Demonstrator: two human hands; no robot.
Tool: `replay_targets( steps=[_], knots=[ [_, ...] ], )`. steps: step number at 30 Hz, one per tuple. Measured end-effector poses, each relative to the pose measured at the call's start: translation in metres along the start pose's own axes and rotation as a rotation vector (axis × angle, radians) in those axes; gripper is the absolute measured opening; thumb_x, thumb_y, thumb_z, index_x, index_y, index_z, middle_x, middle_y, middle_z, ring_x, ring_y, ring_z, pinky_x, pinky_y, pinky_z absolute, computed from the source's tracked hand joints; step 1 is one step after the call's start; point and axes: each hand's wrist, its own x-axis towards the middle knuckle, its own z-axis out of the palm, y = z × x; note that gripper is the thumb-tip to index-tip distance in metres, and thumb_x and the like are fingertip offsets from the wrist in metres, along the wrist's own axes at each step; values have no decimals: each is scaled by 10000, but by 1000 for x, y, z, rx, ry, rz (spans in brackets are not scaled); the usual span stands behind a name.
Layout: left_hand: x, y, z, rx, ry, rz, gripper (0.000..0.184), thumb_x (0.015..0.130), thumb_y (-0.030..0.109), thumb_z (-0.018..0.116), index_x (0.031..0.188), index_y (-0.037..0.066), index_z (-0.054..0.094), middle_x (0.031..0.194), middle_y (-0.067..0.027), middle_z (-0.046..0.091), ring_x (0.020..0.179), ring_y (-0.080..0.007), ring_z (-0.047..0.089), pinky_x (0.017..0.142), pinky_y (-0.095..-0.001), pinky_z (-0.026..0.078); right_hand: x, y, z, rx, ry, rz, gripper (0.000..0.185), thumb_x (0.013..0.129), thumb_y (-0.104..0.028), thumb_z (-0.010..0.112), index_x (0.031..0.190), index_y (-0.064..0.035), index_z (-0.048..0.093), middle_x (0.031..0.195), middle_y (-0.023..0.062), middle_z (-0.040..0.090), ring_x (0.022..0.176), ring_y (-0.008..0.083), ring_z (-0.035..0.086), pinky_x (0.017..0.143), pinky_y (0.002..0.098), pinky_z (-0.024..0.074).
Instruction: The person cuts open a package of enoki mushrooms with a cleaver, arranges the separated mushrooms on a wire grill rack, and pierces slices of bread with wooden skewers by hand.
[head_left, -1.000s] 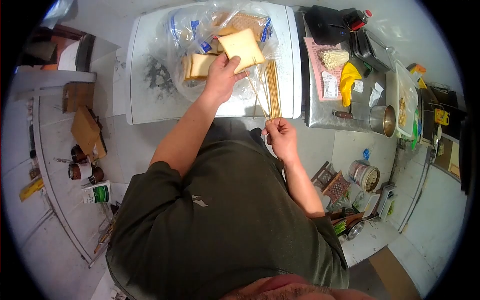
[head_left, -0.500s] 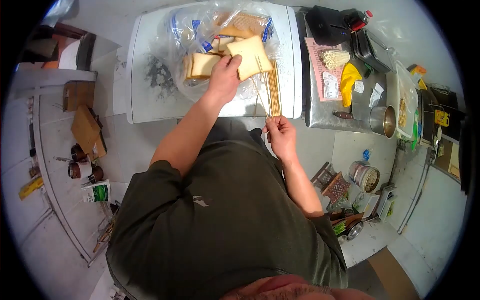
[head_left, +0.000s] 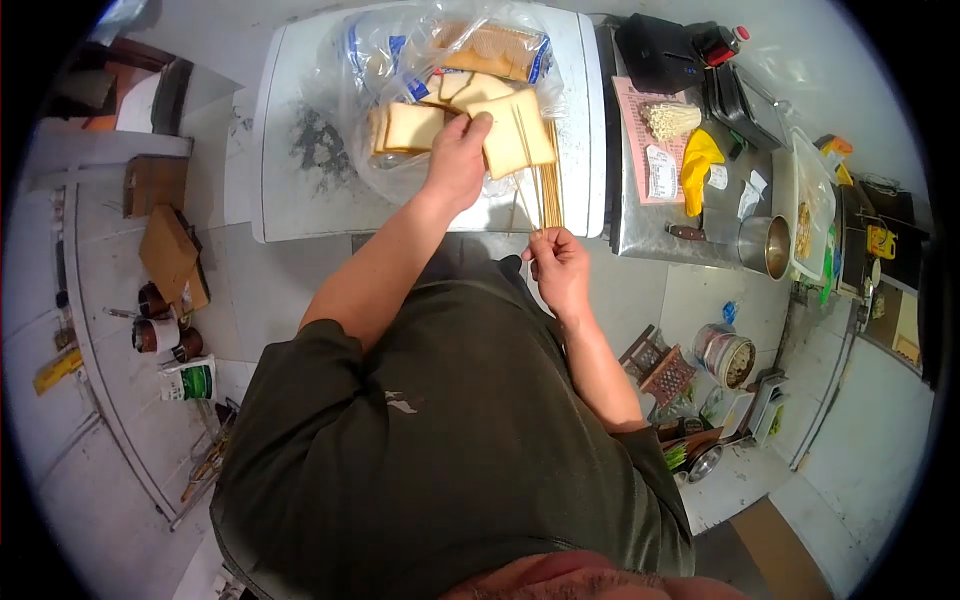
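Observation:
My left hand (head_left: 462,160) pinches the left edge of a square slice of bread (head_left: 508,140), thumb on top. In my right hand (head_left: 559,264) are the lower ends of a few thin bamboo skewers (head_left: 529,188), fingers closed. Their upper parts cross the slice; I cannot tell whether they lie over it or enter it. Behind them a bundle of more skewers (head_left: 551,200) lies on the white table. Other bread slices (head_left: 414,128) are stacked in an open clear plastic bag (head_left: 365,75) beyond my left hand.
The white table (head_left: 300,205) has dark worn patches. To its right, a metal counter (head_left: 640,235) carries enoki mushrooms (head_left: 672,121), a yellow cloth-like item (head_left: 701,170), a knife with a brown handle (head_left: 687,232), a metal pot (head_left: 768,246) and black trays (head_left: 742,110).
My left hand has moved the slice right and slightly toward me, so the skewers now overlap it further. My right hand has barely shifted.

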Motion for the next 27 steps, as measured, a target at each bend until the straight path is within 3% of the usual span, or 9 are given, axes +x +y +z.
replay_targets(
  steps=[11, 15, 21, 24, 27],
  knots=[
    [-22, -13, 5, 106, -16, -24, 258, 985, 190, 512, 1113, -30, 559, 1031, -65, 621, 893, -124, 597, 816, -290, 499, 5, -8, 8, 51, -24, -6, 143, 946, -143, 575, 878, -18, 578, 695, 22, 610, 489, 44, 435, 444, 209, 342],
    [-29, -11, 11, -5, -43, -61, 285, 987, 189, 504, 1186, -13, 523, 1101, -80, 610, 974, -153, 596, 864, -320, 489, 5, -15, 14, 49, -22, -12, 146, 947, -148, 574, 880, -18, 581, 701, 26, 611, 491, 54, 454, 448, 211, 357],
    [-24, -3, 6, -73, -88, -147, 365, 985, 219, 509, 1292, 29, 457, 1214, -88, 566, 1104, -218, 572, 943, -408, 478, 10, -3, 4, -232, 0, -123, 202, 944, -150, 576, 993, 36, 634, 730, 31, 620, 598, 113, 538, 566, 253, 431],
    [-16, 13, -3, -92, -48, -162, 424, 978, 264, 522, 1330, 52, 421, 1241, -92, 559, 1137, -253, 560, 949, -456, 476, 2, -2, -6, -533, 42, -442, 225, 931, -136, 583, 1067, 30, 650, 734, 66, 608, 644, 152, 545, 624, 281, 447],
    [-10, 25, -11, -106, -6, -145, 454, 972, 294, 529, 1346, 66, 410, 1270, -97, 544, 1154, -270, 552, 963, -491, 469, -9, -3, -6, -394, 75, -261, 234, 925, -130, 593, 1104, 3, 664, 789, 70, 642, 727, 125, 577, 690, 269, 478]
  ],
)
